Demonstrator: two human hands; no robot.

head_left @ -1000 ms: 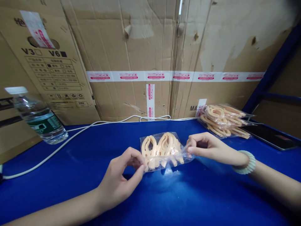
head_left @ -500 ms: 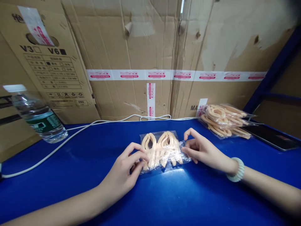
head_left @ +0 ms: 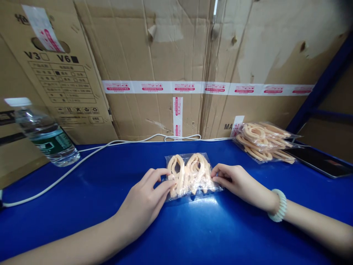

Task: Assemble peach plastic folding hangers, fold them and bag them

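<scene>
Fingers of the right hand (head_left: 238, 179) have drawn together since the earlier head view; half closed, it meets the right edge of the clear packet (head_left: 190, 175), while the left hand (head_left: 145, 195), loosely curled, rests fingertips on its left end; whether either grips I cannot tell. The packet lies mid-scene on a glossy blue table (head_left: 206, 235), backed by taped brown cardboard (head_left: 143, 114), with a bottle (head_left: 52, 143) at far left and stacked packets (head_left: 261, 141) at far right. Its long axis runs left to right, the loops (head_left: 181, 171) turning rounded ends far, narrow ends near. They look pale peach through shiny, crinkled plastic
</scene>
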